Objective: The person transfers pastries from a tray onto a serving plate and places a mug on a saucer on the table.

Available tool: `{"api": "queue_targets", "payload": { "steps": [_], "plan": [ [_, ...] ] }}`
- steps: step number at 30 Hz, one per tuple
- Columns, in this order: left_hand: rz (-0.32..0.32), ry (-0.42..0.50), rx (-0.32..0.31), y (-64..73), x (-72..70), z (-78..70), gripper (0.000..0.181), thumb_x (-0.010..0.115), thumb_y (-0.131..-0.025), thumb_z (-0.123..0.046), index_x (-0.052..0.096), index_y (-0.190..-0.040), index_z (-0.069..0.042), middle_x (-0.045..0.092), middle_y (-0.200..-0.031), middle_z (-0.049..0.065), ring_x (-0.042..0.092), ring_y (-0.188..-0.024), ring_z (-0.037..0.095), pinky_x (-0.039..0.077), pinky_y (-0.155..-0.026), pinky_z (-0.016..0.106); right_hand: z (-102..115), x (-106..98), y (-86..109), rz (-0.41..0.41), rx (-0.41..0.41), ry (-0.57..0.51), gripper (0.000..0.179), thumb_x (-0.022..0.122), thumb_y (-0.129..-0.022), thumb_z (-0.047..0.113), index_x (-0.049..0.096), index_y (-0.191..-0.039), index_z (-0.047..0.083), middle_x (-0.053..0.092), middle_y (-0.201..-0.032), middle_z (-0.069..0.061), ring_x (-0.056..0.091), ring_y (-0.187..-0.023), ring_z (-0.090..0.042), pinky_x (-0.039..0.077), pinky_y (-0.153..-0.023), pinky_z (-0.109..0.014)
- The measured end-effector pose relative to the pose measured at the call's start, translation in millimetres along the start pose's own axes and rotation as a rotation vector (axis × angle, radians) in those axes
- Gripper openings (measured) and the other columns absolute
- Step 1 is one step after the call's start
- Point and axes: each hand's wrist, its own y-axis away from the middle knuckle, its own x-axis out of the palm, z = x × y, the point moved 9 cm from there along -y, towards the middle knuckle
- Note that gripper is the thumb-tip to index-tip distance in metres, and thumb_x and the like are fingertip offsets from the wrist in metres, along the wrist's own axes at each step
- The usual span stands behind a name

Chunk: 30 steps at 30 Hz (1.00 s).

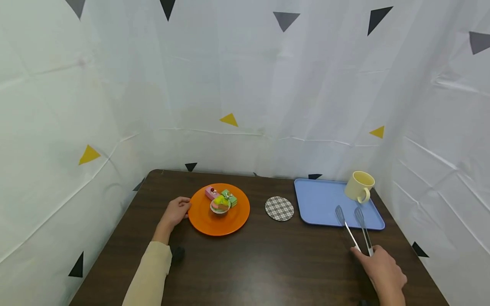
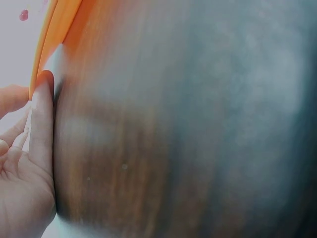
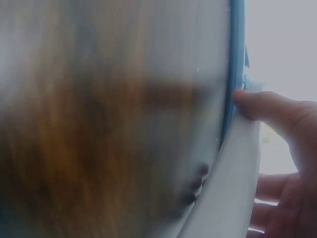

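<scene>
White sheeting with scattered triangles walls in a dark wooden table, which looks smooth and hard. On it, well apart, lie a blue tray and an orange plate of small cakes. The left hand rests at the plate's rim, fingers loosely curled and touching it. The right hand pinches the metal tongs near their hinge end, tips over the tray; they look light, stiff, springy and rather slippery.
</scene>
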Motion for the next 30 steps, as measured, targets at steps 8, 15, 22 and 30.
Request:
{"api": "queue_targets", "payload": {
  "steps": [8,15,22,30],
  "plan": [
    [0.0,0.002,0.004,0.6,-0.5,1.3,0.039,0.049,-0.106,-0.026,0.05,-0.138,-0.004,0.06,-0.13,0.018,0.062,-0.104,0.025,0.057,-0.084,0.028,0.5,3.6,-2.5,0.036,0.026,0.018,0.095,0.059,-0.075,0.082,0.051,-0.119,-0.002,0.059,-0.092,-0.021,0.056,-0.082,-0.04,0.043,-0.07,-0.061],
    [0.005,0.015,0.016,-2.2,0.3,-0.1,0.038,0.05,-0.105,-0.024,0.051,-0.136,-0.002,0.061,-0.125,0.018,0.063,-0.098,0.022,0.057,-0.08,0.027,0.6,3.3,-0.3,0.032,0.016,-0.002,0.091,0.063,-0.075,0.079,0.053,-0.116,-0.001,0.059,-0.093,-0.02,0.055,-0.082,-0.037,0.042,-0.068,-0.057],
    [-0.012,0.029,0.011,0.4,0.7,-2.5,0.038,0.049,-0.105,-0.024,0.051,-0.137,-0.003,0.059,-0.132,0.02,0.063,-0.104,0.025,0.057,-0.082,0.03,-1.9,-0.4,2.9,0.05,0.042,0.004,0.107,0.053,-0.071,0.089,0.051,-0.126,-0.003,0.06,-0.106,-0.027,0.057,-0.088,-0.043,0.043,-0.071,-0.062],
    [-0.03,0.048,-0.039,4.4,-1.9,-4.3,0.042,0.043,-0.107,-0.031,0.05,-0.138,-0.004,0.054,-0.135,0.019,0.059,-0.111,0.027,0.058,-0.083,0.029,-8.9,0.7,-4.2,0.104,0.09,-0.023,0.124,0.008,-0.075,0.095,0.045,-0.137,-0.007,0.05,-0.129,-0.036,0.05,-0.107,-0.058,0.039,-0.079,-0.069]
  ]
}}
